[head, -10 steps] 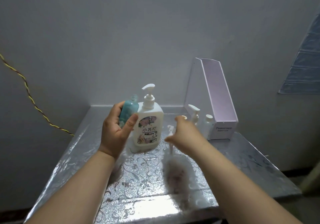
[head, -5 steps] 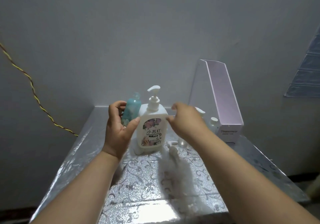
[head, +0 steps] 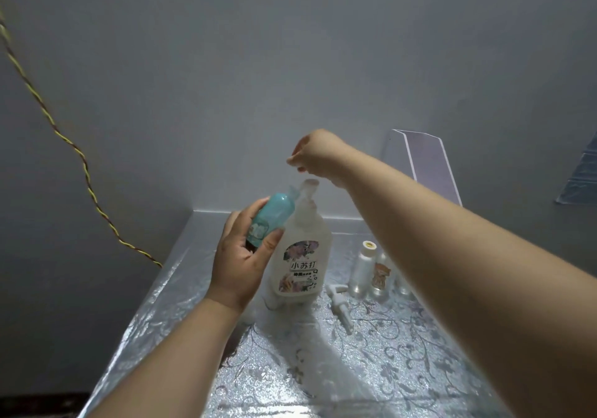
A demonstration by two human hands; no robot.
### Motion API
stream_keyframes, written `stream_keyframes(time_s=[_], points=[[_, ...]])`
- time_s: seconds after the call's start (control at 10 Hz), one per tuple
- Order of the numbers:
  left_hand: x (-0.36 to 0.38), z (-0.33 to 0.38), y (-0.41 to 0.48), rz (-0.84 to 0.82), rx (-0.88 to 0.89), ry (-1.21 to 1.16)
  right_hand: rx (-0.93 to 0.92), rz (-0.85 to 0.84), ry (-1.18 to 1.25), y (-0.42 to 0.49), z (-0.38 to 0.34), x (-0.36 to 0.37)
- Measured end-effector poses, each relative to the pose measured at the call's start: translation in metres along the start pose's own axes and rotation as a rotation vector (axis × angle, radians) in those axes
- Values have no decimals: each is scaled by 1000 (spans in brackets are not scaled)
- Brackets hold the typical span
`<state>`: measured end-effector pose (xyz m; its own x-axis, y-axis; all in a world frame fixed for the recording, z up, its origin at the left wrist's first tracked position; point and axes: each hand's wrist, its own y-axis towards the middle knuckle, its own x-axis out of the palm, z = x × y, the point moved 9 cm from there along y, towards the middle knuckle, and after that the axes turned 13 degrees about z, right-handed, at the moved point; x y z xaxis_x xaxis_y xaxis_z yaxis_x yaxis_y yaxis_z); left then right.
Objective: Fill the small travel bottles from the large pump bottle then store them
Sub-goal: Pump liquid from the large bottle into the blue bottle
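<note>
A teal travel bottle (head: 273,217) tilts toward the upright white pump bottle (head: 302,256).

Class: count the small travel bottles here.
3: teal bottle in left hand; capped clear bottle and orange-labelled bottle right of the pump bottle. The right forearm may hide more.

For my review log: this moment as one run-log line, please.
left hand: holds teal travel bottle tilted toward large pump bottle nozzle | right hand: above pump head | loose small pump: on table
</note>
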<state>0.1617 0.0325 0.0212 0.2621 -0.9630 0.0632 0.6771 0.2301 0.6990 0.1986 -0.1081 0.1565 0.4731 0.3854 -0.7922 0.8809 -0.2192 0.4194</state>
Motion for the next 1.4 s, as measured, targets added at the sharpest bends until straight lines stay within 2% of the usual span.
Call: stream_keyframes(time_s=[0.2, 0.3, 0.4, 0.7, 1.0, 1.4], points=[[1, 6, 1, -11, 4, -8, 53, -190, -70, -9, 2, 31], [2, 7, 0, -24, 3, -25, 13, -210, -138, -11, -1, 35], [2, 11, 0, -23, 14, -30, 4, -213, -47, -16, 1, 34], [4, 5, -4, -55, -68, -71, 41, -211, -20, -20, 14, 45], [1, 22, -5, -29, -24, -53, 16, -239, -20, -9, 5, 38], [5, 12, -7, -35, -69, -73, 120, -256, 19, -15, 25, 52]])
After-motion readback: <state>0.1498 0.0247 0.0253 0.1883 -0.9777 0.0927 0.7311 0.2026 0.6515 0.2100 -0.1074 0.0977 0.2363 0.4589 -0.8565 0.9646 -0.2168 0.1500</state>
